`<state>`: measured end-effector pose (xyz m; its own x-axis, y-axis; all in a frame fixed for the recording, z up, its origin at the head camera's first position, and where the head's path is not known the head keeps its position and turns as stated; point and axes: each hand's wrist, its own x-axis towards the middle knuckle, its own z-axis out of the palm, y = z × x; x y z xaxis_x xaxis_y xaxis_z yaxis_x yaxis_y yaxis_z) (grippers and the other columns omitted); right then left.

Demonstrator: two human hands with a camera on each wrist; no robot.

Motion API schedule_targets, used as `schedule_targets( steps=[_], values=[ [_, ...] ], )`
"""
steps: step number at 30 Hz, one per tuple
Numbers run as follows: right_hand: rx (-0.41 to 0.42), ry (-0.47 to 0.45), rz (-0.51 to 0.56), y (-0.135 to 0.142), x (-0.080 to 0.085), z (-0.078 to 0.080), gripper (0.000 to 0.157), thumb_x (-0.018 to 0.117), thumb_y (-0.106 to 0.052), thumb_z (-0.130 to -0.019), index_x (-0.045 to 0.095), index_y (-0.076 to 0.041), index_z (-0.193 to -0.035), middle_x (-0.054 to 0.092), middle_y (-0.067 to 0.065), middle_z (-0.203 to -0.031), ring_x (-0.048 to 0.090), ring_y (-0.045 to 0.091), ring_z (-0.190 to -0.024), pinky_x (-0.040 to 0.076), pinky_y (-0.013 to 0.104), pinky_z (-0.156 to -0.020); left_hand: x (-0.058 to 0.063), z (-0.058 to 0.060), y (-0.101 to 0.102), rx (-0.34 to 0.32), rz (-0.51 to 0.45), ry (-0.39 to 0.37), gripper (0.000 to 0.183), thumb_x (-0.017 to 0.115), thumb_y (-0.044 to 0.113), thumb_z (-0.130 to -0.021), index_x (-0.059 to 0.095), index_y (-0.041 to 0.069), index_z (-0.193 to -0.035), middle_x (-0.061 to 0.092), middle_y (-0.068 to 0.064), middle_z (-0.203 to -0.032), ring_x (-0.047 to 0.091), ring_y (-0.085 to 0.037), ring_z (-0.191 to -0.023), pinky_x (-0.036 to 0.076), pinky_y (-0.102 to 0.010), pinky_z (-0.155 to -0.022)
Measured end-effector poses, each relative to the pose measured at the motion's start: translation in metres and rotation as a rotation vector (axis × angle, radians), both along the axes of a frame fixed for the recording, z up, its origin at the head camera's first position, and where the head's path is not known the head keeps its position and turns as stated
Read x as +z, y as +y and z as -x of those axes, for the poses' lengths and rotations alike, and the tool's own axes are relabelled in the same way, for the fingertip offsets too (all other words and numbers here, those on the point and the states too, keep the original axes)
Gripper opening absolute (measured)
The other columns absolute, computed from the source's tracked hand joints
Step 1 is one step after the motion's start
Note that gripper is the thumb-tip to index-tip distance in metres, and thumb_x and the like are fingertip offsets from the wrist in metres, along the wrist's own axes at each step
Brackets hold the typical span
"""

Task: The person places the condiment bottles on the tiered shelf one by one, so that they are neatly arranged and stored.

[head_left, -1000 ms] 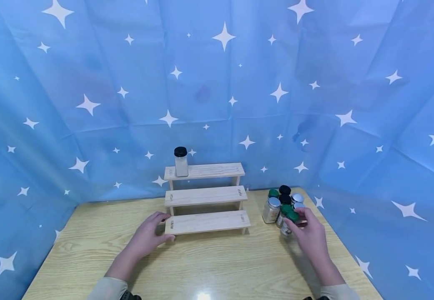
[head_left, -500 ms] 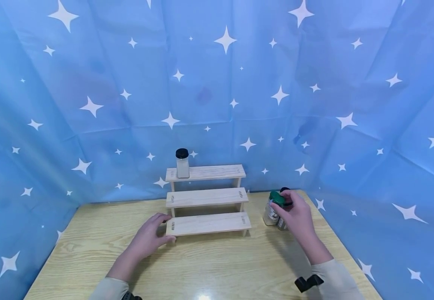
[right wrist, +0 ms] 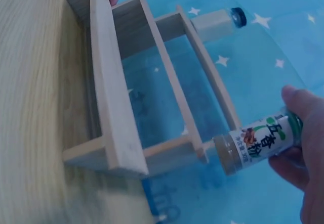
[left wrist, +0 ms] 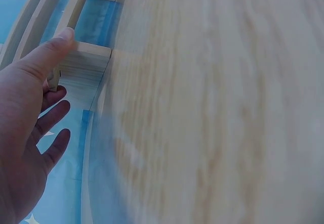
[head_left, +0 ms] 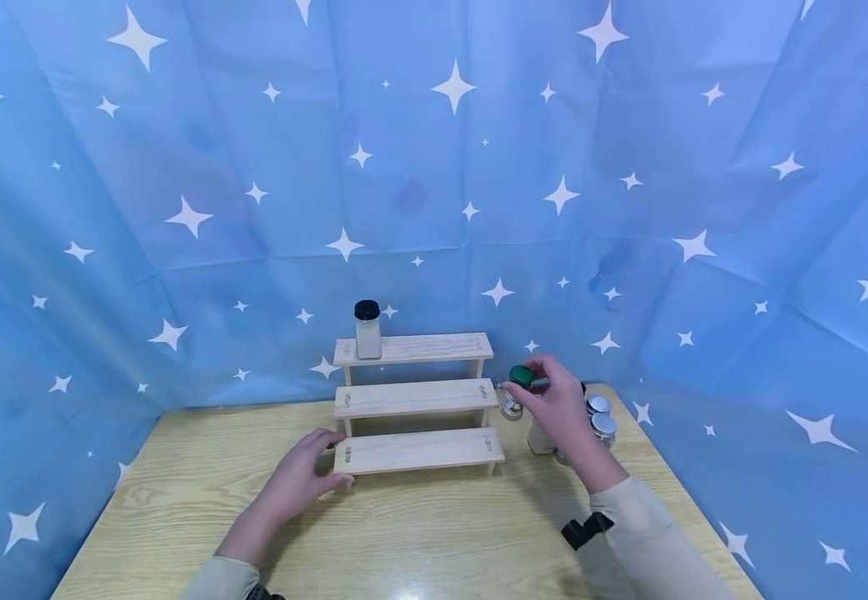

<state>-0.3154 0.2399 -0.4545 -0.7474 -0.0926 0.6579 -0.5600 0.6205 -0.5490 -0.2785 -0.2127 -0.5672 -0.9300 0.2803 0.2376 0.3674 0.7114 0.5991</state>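
Note:
A three-tier wooden shelf rack [head_left: 418, 451] stands on the table. My left hand [head_left: 302, 477] holds the left end of its lowest tier, thumb [left wrist: 50, 52] at the front edge and a finger behind; the other fingers hang free. By its green lid my right hand [head_left: 554, 400] grips a spice jar [head_left: 512, 407], lifted just right of the rack. In the right wrist view this spice jar [right wrist: 258, 144] shows a white printed label and brown contents. A black-lidded jar [head_left: 368, 335] of pale contents stands at the left of the top tier.
Several other jars stand at the table's right, partly behind my right hand and wrist; a silver-lidded jar [head_left: 603, 427] shows among them. A blue star-patterned curtain [head_left: 434, 167] hangs behind and beside the wood-grain table [head_left: 418, 533].
My right hand has taken the green-lidded spice jar from the group, lifted it and carried it left toward the rack. The left hand keeps its hold on the rack.

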Motion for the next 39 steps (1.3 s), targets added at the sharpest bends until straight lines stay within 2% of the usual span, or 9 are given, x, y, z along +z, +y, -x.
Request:
schedule_targets(
  steps=[13,19,23,27,32,39],
  values=[
    [0.059,0.045,0.011,-0.037,0.029,0.037,0.037,0.094,-0.021,-0.093,0.067,-0.008,-0.116,0.070,0.006,-0.103,0.070,0.019,-0.091,0.065,0.025,-0.071,-0.001,0.001,0.001,-0.005,-0.009,-0.025,0.079,0.095,0.038,-0.088,0.062,0.010,-0.155,0.064,-0.006,-0.149,0.060,-0.035,-0.140,0.051,-0.057,-0.118],
    [0.101,-0.029,0.088,-0.053,0.041,0.055,0.038,0.091,-0.033,-0.096,0.067,-0.012,-0.117,0.069,0.004,-0.104,0.068,0.019,-0.092,0.064,0.027,-0.072,-0.001,0.001,0.001,0.002,-0.007,-0.023,0.079,0.096,0.037,-0.088,0.062,0.009,-0.154,0.064,-0.007,-0.149,0.060,-0.035,-0.141,0.049,-0.057,-0.119],
    [0.112,-0.077,0.144,-0.066,0.050,0.068,0.038,0.089,-0.036,-0.097,0.067,-0.013,-0.118,0.069,0.004,-0.105,0.067,0.020,-0.095,0.062,0.030,-0.078,-0.001,0.000,0.001,0.004,-0.003,-0.016,0.078,0.096,0.037,-0.088,0.063,0.009,-0.154,0.065,-0.006,-0.148,0.061,-0.036,-0.140,0.050,-0.058,-0.119],
    [0.116,-0.074,0.125,-0.080,0.058,0.080,0.038,0.090,-0.032,-0.097,0.066,-0.011,-0.118,0.070,0.005,-0.106,0.069,0.021,-0.096,0.062,0.034,-0.083,0.000,0.000,0.000,0.006,-0.001,-0.010,0.078,0.095,0.037,-0.088,0.063,0.009,-0.153,0.065,-0.007,-0.147,0.060,-0.036,-0.140,0.050,-0.058,-0.118],
    [0.139,-0.066,0.099,-0.098,0.064,0.092,0.037,0.090,-0.029,-0.097,0.065,-0.011,-0.117,0.070,0.006,-0.105,0.070,0.021,-0.094,0.062,0.038,-0.081,0.000,-0.001,0.000,0.009,-0.001,-0.014,0.078,0.095,0.037,-0.088,0.063,0.009,-0.154,0.065,-0.007,-0.148,0.060,-0.037,-0.141,0.050,-0.059,-0.118],
    [0.188,-0.067,0.091,-0.118,0.064,0.105,0.039,0.091,-0.031,-0.096,0.064,-0.012,-0.117,0.070,0.003,-0.104,0.069,0.019,-0.093,0.061,0.037,-0.079,0.001,-0.001,0.001,0.010,-0.001,-0.044,0.078,0.095,0.037,-0.089,0.062,0.012,-0.155,0.064,-0.005,-0.150,0.059,-0.035,-0.143,0.050,-0.057,-0.119]
  ],
)
